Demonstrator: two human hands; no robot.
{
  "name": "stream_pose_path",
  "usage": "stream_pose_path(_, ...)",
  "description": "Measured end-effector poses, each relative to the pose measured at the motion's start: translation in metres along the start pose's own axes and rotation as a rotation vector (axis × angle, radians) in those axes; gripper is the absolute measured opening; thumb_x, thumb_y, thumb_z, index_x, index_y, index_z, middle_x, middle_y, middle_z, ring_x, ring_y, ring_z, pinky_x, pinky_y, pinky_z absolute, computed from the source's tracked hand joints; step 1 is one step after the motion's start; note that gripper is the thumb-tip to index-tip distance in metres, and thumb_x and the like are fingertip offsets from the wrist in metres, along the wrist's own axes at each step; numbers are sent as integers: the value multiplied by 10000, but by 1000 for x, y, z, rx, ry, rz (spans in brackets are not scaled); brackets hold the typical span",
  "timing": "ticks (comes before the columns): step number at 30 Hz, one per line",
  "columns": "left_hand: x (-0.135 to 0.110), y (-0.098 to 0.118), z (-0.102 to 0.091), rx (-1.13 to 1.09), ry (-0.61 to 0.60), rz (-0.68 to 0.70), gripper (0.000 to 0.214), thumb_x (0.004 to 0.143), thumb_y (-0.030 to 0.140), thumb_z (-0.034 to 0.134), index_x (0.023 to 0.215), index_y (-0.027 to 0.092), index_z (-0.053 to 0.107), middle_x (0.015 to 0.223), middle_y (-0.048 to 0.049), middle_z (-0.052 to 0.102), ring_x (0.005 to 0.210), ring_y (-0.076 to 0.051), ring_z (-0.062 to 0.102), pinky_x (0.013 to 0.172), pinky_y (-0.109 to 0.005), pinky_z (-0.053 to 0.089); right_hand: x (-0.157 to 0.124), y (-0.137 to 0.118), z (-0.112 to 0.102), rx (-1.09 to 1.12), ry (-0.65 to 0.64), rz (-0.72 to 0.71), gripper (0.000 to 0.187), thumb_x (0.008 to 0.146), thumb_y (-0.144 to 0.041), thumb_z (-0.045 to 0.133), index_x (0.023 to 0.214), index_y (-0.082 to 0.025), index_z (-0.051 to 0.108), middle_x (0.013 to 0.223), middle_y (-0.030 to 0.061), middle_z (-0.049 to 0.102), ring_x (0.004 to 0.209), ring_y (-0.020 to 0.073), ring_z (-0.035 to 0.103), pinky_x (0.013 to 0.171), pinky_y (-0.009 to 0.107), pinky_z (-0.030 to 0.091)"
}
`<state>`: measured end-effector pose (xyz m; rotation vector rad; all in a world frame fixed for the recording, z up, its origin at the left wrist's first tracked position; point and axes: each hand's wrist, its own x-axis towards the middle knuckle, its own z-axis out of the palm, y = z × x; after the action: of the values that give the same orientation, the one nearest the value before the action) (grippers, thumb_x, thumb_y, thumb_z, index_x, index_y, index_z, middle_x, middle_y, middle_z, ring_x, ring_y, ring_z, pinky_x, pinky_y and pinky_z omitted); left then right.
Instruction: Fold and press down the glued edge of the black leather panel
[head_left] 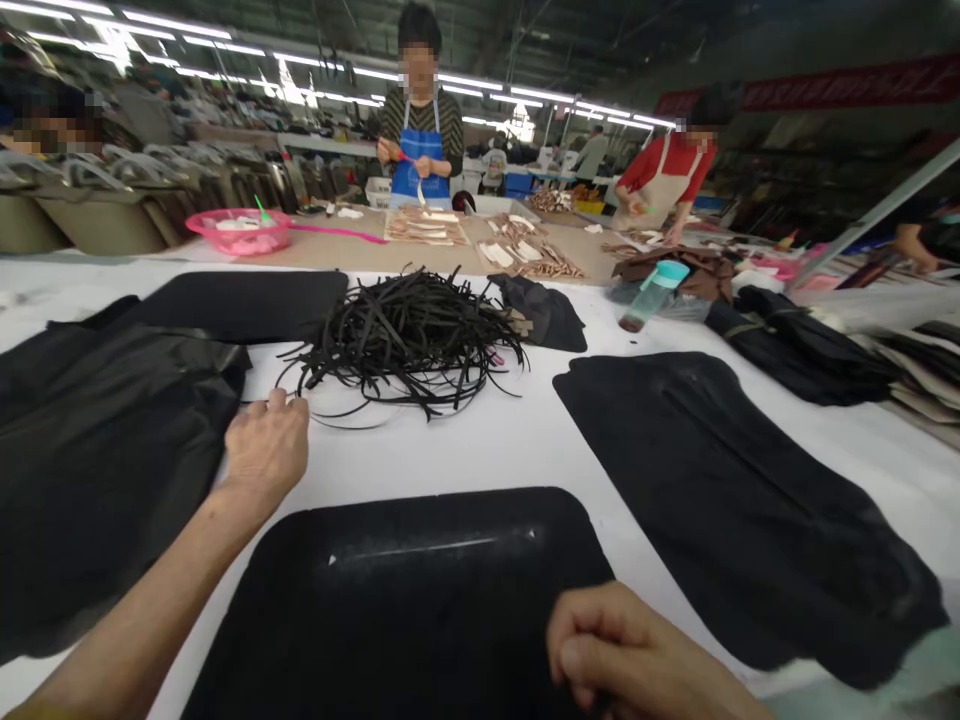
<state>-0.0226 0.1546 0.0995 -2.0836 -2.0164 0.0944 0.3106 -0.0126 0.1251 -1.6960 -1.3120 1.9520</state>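
Note:
In the head view, my left hand [268, 440] is at the near left edge of a tangled pile of narrow black strips [412, 335]. Its fingers are bent closed, and a thin black strip shows on both sides of them. A black panel [420, 600] with rounded corners lies flat in front of me, bearing a pale line between two small white triangular marks. Over its right side my right hand [622, 640] is closed with curled fingers; whatever it may hold is hidden.
Black sheets [97, 440] lie on the left, and a stack of black pieces [720, 480] on the right of the white table. Farther back stand a teal-lidded bottle [654, 297] and a pink basket [240, 235]. Two co-workers stand across the table.

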Motion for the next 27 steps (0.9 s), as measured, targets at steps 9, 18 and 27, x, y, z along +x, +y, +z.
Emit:
stream_pose_path(9,-113,49,-22,-1121,-471,108,301,856,412,418,1020,257,617,1034,13,653,979,-183,568,896,-279,421,43,-12,31,125,-59,-224,195,843,-310,482,999,-213,547,686,-41,546,554,74,387,483,164,244)
stream_pose_path(18,-132,71,-29,-1338,-837,145,217,807,336,461,739,205,619,646,54,541,654,-126,488,606,-221,364,44,-18,49,-64,-62,-320,138,844,-222,458,942,-204,554,688,-40,610,594,103,435,589,223,317)
stream_pose_path(27,-143,36,-2,-1166,-784,40,375,817,487,432,596,190,488,601,40,397,621,-139,397,562,-229,299,46,30,11,-286,114,-137,196,791,-260,501,621,-175,546,551,-42,485,555,114,489,521,214,338)
